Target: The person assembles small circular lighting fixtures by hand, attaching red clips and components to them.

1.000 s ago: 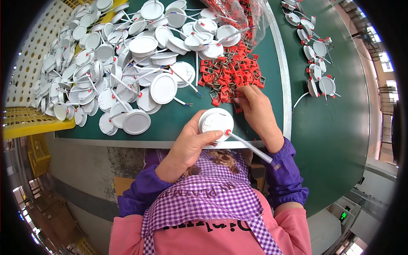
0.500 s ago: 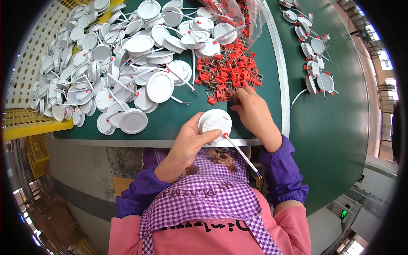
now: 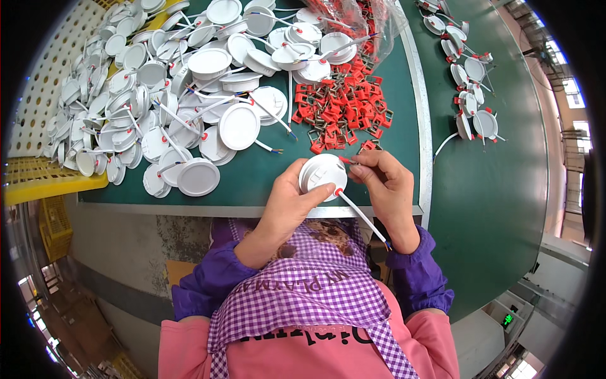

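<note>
My left hand (image 3: 284, 201) grips a round white downlight (image 3: 323, 177) by its left side, thumb across its back. A white cable (image 3: 363, 220) with bare coloured wire ends runs from a red grommet toward the lower right. In my right hand (image 3: 387, 189) a small red spring clip (image 3: 346, 160) is pinched between thumb and fingers, its red end at the downlight's upper right edge. Whether it is seated in the slot there cannot be made out. Just beyond my hands lies a pile of red clips (image 3: 344, 107) with metal springs.
Many white downlights (image 3: 240, 126) are heaped at the left, spilling from a yellow crate (image 3: 57, 183). A clear plastic bag (image 3: 379, 28) with more red clips lies at the far side. Several downlights with clips (image 3: 485, 124) line the green surface (image 3: 492, 208) beyond a metal edge (image 3: 417, 107).
My right hand has come back from the clip pile toward me, bringing a red clip to the downlight's edge. The left hand has raised the downlight slightly.
</note>
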A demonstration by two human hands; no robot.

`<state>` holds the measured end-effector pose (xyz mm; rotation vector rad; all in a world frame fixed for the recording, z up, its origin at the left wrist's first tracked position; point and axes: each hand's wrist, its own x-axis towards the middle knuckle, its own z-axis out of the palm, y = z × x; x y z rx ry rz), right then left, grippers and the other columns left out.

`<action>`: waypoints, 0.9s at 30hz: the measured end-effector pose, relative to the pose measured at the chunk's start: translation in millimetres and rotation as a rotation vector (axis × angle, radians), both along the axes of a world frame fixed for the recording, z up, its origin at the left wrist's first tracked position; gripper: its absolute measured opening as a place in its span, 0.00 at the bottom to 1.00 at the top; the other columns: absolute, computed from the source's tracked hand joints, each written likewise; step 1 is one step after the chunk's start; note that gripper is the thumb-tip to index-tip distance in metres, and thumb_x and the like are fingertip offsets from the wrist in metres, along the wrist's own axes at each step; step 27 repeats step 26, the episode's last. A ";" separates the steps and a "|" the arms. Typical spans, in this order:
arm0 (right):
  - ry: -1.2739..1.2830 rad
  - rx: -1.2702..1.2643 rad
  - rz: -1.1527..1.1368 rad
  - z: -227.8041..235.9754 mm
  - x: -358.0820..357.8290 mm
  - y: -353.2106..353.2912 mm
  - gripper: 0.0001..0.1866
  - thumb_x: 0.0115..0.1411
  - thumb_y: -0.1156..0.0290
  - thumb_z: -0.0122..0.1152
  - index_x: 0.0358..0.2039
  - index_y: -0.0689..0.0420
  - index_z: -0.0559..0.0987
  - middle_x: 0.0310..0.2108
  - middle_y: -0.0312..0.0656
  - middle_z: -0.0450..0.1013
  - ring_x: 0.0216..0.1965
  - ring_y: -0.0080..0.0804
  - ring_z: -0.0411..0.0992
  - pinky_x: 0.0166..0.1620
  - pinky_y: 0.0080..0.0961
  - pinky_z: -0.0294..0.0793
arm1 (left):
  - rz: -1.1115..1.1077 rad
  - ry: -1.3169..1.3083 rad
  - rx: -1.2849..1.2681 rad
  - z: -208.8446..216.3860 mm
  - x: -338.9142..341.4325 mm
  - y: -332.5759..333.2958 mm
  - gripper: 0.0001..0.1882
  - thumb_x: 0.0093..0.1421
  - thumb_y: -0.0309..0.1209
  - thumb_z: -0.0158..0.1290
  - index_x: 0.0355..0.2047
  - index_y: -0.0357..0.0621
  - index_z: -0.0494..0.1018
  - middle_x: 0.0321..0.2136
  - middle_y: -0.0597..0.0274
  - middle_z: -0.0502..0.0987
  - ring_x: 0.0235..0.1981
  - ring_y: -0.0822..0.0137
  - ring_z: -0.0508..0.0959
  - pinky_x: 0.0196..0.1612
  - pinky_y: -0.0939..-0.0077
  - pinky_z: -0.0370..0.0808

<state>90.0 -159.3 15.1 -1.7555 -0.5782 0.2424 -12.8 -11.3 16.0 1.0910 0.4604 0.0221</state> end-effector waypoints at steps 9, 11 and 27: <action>-0.047 -0.180 -0.037 22.6 -14.1 -9.0 0.06 0.51 0.82 0.63 0.32 0.63 0.77 0.27 0.43 0.73 0.24 0.30 0.74 0.27 0.25 0.72 | 0.015 -0.058 0.232 -12.8 1.7 -9.6 0.17 0.56 0.24 0.59 0.44 0.36 0.69 0.35 0.62 0.76 0.35 0.76 0.76 0.37 0.81 0.75; -0.204 -0.221 0.029 23.4 -17.1 -8.0 0.08 0.51 0.83 0.62 0.33 0.63 0.77 0.28 0.44 0.73 0.25 0.34 0.75 0.28 0.27 0.73 | 0.052 -0.081 0.280 -14.0 2.0 -10.7 0.16 0.55 0.25 0.60 0.42 0.36 0.71 0.32 0.63 0.77 0.32 0.77 0.76 0.32 0.81 0.74; -0.482 -0.291 -0.005 14.2 -26.4 29.4 0.10 0.50 0.86 0.60 0.33 0.62 0.77 0.27 0.47 0.73 0.28 0.41 0.74 0.32 0.32 0.73 | 0.107 -0.133 0.731 -14.5 1.2 13.0 0.20 0.53 0.24 0.61 0.46 0.40 0.72 0.34 0.59 0.77 0.37 0.70 0.76 0.42 0.72 0.73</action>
